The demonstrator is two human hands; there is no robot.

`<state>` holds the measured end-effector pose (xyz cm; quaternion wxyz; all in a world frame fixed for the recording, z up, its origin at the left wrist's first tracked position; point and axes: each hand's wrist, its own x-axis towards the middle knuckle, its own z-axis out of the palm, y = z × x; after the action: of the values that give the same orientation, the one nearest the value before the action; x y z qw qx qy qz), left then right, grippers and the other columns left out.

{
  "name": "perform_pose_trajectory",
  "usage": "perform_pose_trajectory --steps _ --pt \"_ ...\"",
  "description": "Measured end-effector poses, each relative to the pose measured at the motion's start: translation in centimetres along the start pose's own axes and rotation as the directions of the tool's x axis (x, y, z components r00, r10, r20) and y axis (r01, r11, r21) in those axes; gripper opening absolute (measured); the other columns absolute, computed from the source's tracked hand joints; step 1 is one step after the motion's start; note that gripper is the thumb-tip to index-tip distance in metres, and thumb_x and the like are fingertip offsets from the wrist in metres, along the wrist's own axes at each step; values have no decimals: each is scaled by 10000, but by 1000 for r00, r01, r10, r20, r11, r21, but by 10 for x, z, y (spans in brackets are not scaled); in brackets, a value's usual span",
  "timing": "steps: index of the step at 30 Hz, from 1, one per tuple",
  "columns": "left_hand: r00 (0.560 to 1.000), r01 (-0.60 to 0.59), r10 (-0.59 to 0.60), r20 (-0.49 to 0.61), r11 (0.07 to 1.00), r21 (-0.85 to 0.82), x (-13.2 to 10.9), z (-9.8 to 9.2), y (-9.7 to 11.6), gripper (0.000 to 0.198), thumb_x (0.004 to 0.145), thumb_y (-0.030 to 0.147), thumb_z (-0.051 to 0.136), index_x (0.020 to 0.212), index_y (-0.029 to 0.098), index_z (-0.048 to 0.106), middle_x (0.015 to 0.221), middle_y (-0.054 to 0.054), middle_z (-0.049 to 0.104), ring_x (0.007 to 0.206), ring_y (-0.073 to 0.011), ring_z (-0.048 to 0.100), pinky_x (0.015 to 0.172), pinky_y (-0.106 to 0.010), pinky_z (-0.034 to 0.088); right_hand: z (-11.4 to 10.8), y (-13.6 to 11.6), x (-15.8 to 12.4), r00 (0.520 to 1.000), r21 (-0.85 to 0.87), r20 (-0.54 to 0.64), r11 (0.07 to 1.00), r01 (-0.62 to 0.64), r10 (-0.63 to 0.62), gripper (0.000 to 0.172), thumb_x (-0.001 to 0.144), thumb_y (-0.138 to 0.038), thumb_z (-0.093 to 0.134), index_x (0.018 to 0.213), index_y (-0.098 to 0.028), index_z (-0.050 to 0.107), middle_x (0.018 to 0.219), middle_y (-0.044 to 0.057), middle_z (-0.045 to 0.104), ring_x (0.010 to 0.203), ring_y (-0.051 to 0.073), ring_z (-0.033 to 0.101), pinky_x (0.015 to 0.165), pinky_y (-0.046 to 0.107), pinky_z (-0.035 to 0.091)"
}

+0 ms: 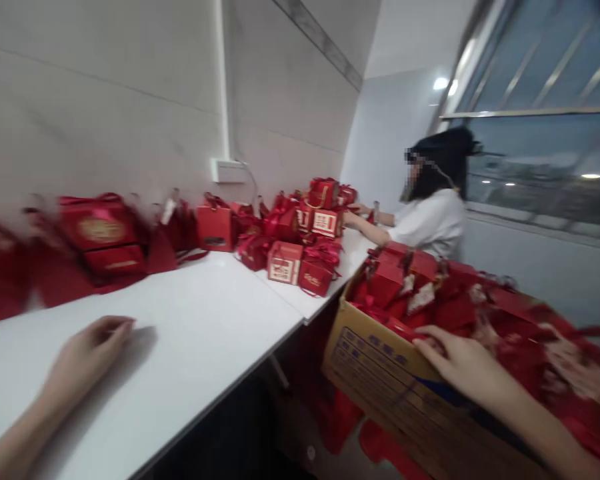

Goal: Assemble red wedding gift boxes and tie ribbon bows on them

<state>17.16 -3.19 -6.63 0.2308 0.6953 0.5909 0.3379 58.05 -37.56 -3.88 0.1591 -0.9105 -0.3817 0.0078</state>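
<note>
My left hand (93, 350) hovers just above the white table (195, 327), its fingers curled in toward the thumb; nothing shows in the grip. At the near rim of a cardboard box (365, 360), my right hand (463, 360) is closed over the edge, thumb outside and fingers inside. Touching or close to those fingers is a red gift box (400, 328); the inner fingertips are partly hidden. The carton is heaped with red gift boxes (423, 267) bearing ribbons and pale tags. Motion blurs much of its right side.
Along the wall stand red gift boxes with handles (215, 227), piled higher at the table's far end (325, 193). A co-worker in a white top (430, 220) reaches toward that pile. Red bags (343, 417) lie below the table. A barred window (540, 173) is at right.
</note>
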Motion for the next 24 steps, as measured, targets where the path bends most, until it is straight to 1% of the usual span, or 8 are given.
perform_pose_trajectory --steps 2,5,8,10,12,17,21,24 --pt "1000 18 -18 -4 998 -64 4 -4 -4 104 754 275 538 715 201 600 574 66 610 641 -163 588 654 -265 440 22 -73 5 945 267 131 928 258 -300 300 832 -401 449 960 -224 654 892 75 725 841 233 681 765 321 501" --pt "999 -16 11 -32 986 -167 2 -2 -7 144 661 325 531 671 195 593 576 22 629 597 -187 588 617 -279 428 58 -175 5 700 568 264 694 442 -663 230 816 -329 503 902 -204 676 849 53 723 770 191 670 710 281 494" --pt "996 -55 40 -75 978 -203 -2 2 -10 182 649 360 503 656 196 582 611 -6 642 589 -192 595 608 -295 449 95 -259 6 417 836 317 458 301 -852 208 809 -315 527 817 -160 666 729 47 702 673 157 649 656 269 491" --pt "991 -87 64 -114 973 -214 -4 4 -13 182 659 352 488 663 196 582 644 -17 654 609 -192 601 625 -306 467 117 -308 8 320 927 283 344 152 -904 234 790 -358 558 779 -143 650 683 38 684 611 133 628 621 262 485" --pt "985 -125 93 -149 967 -224 -4 5 -17 176 679 333 475 690 194 583 673 -27 665 605 -192 605 615 -318 482 135 -353 11 313 963 239 267 46 -919 277 735 -411 610 738 -136 640 637 25 665 555 120 609 578 254 474" --pt "961 -198 148 -235 959 -205 -3 5 -27 141 724 309 484 643 219 557 582 -40 634 542 -221 605 520 -354 484 168 -426 27 400 980 198 192 -54 -895 370 633 -510 638 693 -146 619 529 -24 588 446 99 543 484 245 444" --pt "910 -215 166 -380 972 -90 0 -4 -31 151 767 318 465 737 227 582 695 -76 639 657 -262 627 645 -421 504 190 -433 46 503 976 216 185 -111 -837 342 632 -495 616 705 -161 604 525 -45 544 425 86 504 448 233 402" --pt "842 -185 172 -511 982 24 5 -30 -30 182 740 277 509 888 201 582 934 -131 614 971 -315 579 885 -488 432 199 -423 57 487 967 253 215 -134 -836 298 624 -444 638 692 -154 621 536 -28 553 442 97 514 442 237 382"
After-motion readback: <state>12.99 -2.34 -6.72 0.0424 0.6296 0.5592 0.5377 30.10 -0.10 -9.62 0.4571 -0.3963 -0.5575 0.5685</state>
